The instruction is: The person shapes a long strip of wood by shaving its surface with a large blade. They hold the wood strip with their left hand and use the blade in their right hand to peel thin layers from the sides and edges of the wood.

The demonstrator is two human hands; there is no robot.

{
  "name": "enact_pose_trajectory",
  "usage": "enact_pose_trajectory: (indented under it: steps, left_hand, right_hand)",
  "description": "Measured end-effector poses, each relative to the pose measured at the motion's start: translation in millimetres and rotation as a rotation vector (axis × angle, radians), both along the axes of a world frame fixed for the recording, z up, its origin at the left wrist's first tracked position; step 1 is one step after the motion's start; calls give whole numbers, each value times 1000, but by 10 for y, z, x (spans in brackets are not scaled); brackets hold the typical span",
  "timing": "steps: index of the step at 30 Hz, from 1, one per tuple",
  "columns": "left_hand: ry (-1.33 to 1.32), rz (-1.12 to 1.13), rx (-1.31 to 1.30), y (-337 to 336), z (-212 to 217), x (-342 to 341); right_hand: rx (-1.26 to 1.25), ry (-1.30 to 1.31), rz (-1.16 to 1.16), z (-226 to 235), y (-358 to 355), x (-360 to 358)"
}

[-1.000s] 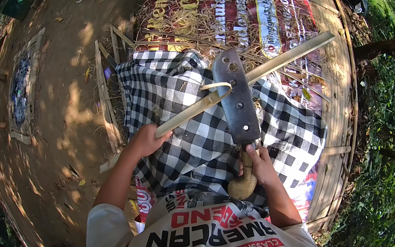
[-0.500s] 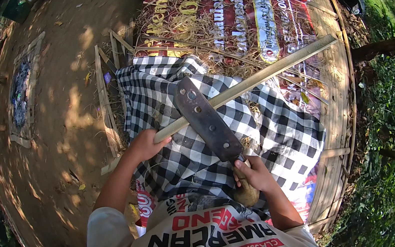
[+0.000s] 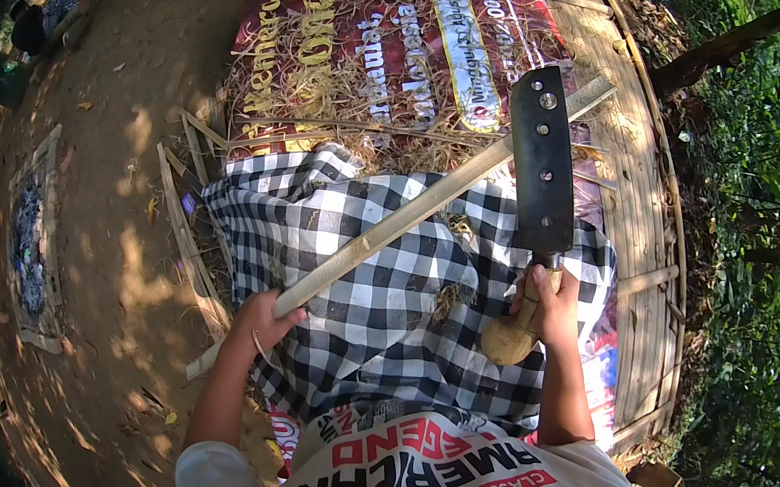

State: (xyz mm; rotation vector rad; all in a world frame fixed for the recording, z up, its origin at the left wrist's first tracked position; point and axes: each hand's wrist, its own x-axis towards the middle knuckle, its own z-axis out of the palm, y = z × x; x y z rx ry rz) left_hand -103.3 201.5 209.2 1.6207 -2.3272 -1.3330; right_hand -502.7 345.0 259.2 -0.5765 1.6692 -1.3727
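My left hand [image 3: 262, 323] grips the near end of a long pale bamboo strip [image 3: 425, 206] that runs up to the right across my lap. My right hand [image 3: 548, 301] holds the wooden handle of a broad, dark cleaver [image 3: 541, 162], its blade pointing away from me and crossing the strip near its far end. A black-and-white checked cloth [image 3: 351, 249] covers my legs beneath both.
A red printed banner [image 3: 381, 35] strewn with dry shavings lies ahead on a woven bamboo platform [image 3: 625, 141]. Loose bamboo slats [image 3: 185, 242] lie at my left on bare dirt. Grass and branches are at the right.
The cleaver has swung from the strip's middle, tilted left, over to the right and now stands near the strip's far end. My left hand has kept its grip.
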Motion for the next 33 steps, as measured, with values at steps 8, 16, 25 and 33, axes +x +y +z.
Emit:
enact_pose_trajectory:
  steps: [8,16,25,33]
  left_hand:
    - [-175,38,-211,132,-26,-47]
    - [-229,90,-308,212,-144,-68]
    - [-211,67,-287,148,-182,-105]
    - [-173,105,-314,172,-344,-105]
  right_hand:
    - [-31,97,51,64,-161,-139]
    - [26,89,87,45,-322,-63]
    - [86,17,208,-62,-189,-404]
    - [217,-51,343,68,-298,-254]
